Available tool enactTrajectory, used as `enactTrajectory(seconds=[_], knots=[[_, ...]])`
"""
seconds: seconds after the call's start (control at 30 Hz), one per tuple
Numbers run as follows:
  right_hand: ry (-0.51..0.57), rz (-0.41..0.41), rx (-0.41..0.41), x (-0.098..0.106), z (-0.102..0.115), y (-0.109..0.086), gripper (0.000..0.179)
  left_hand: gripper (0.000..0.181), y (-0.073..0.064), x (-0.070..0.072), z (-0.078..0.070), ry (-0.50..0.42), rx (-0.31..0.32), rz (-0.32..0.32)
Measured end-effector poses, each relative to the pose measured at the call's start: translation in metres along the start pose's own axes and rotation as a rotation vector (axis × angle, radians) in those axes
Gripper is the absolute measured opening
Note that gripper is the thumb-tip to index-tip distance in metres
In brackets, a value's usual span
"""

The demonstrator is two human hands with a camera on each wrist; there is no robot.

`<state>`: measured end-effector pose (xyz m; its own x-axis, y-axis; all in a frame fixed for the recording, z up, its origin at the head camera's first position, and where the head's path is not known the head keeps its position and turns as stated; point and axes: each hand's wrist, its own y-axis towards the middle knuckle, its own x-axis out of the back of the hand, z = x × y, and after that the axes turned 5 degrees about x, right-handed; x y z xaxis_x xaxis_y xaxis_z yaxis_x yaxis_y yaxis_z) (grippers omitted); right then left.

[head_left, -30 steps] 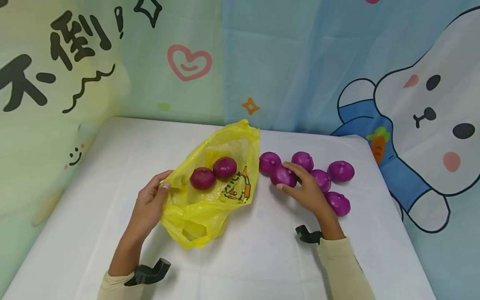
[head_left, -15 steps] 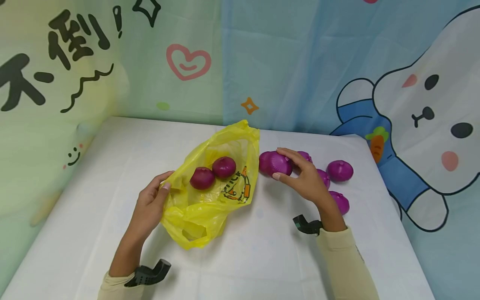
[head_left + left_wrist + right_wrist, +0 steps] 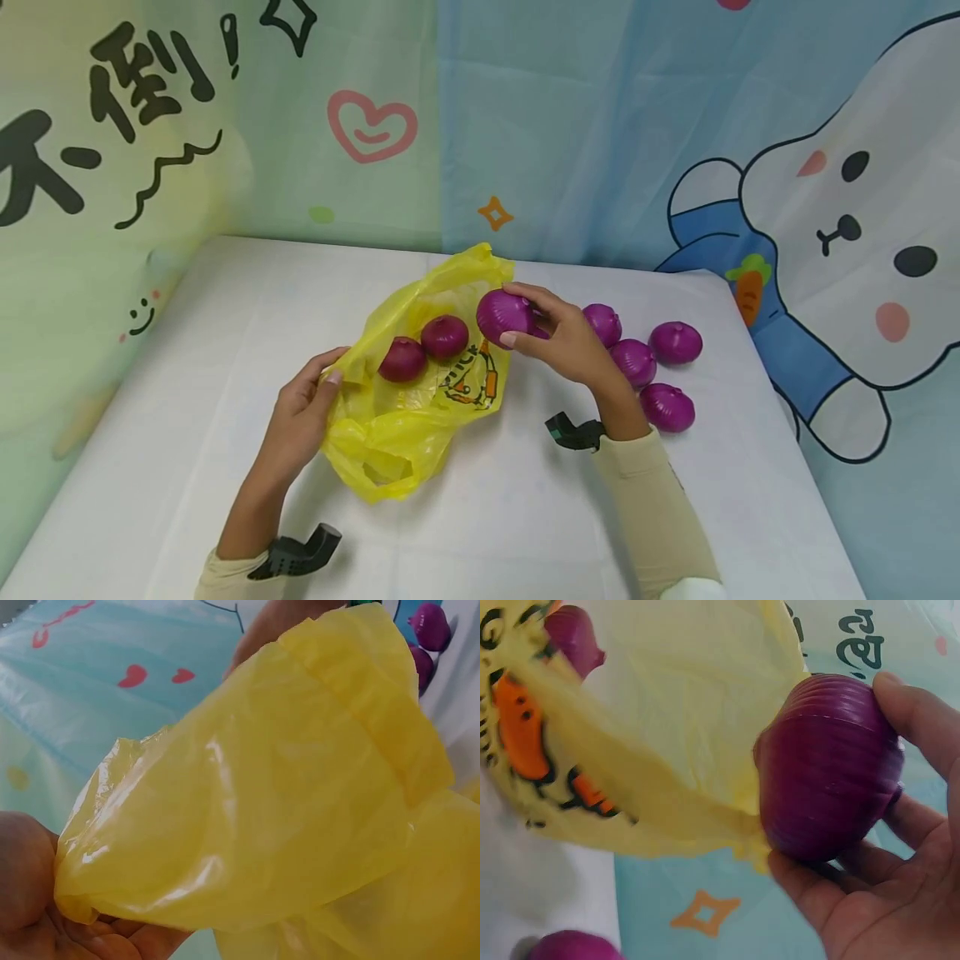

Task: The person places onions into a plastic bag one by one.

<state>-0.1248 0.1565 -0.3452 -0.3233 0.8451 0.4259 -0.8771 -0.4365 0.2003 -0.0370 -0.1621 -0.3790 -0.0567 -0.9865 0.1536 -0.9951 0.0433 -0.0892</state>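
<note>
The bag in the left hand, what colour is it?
Yellow, with an orange and black print on its side. The bag shows best in the head view.

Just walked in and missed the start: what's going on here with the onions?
A person's left hand grips the edge of a yellow plastic bag on the white table. The right hand holds a red onion at the bag's mouth. Two onions show through the bag; four more lie on the table beside it.

The right hand [image 3: 564, 340] has lifted one purple onion [image 3: 504, 317] from the pile to the yellow bag's [image 3: 420, 392] mouth.
</note>
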Motion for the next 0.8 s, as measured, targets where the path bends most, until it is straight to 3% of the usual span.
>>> enactTrajectory(seconds=[0.17,0.3,0.57,0.8], knots=[[0.029,0.048,0.022,-0.009,-0.001,0.014,0.058,0.031,0.002,0.001,0.006,0.004,0.013,0.01],[0.051,0.073,0.039,-0.016,0.021,0.02,0.056,0.031,0.004,0.003,0.009,-0.011,0.014,0.014],[-0.113,0.083,0.054,-0.029,0.004,0.03,0.058,0.031,-0.005,-0.001,-0.008,0.016,0.002,0.005],[-0.175,0.09,-0.005,-0.032,0.003,0.038,0.063,0.031,-0.004,-0.005,-0.011,0.046,-0.012,0.006]])
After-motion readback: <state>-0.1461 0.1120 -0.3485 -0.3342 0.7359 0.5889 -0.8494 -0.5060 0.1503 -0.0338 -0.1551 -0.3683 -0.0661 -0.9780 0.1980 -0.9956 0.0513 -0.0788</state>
